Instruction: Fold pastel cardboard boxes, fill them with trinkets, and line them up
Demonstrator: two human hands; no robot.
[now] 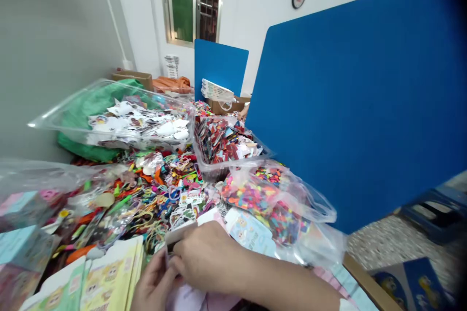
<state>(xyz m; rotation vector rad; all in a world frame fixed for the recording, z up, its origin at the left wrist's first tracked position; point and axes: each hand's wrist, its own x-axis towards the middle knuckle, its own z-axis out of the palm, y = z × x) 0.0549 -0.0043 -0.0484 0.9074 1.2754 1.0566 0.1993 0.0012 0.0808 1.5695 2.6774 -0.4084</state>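
My left hand (155,279) and my right hand (207,255) meet at the bottom middle, fingers closed on a pale lilac paper carton (186,297). A greyish flap (178,234) sticks up above the knuckles; I cannot tell whether it belongs to the carton. Much of the carton is hidden behind my hands. Left of my left hand stand yellow and green printed cartons (105,277). Just beyond my right hand lies a light blue printed carton (251,233). Loose stickers (189,199) and a heap of small colourful trinkets (146,204) spread ahead.
Clear bins of white cut-outs (146,124) and dark red cards (226,141) stand behind the heap. A plastic bag of bright small pieces (262,192) sits at right. A large blue panel (353,102) borders the right side; small boxes (25,248) stack at left.
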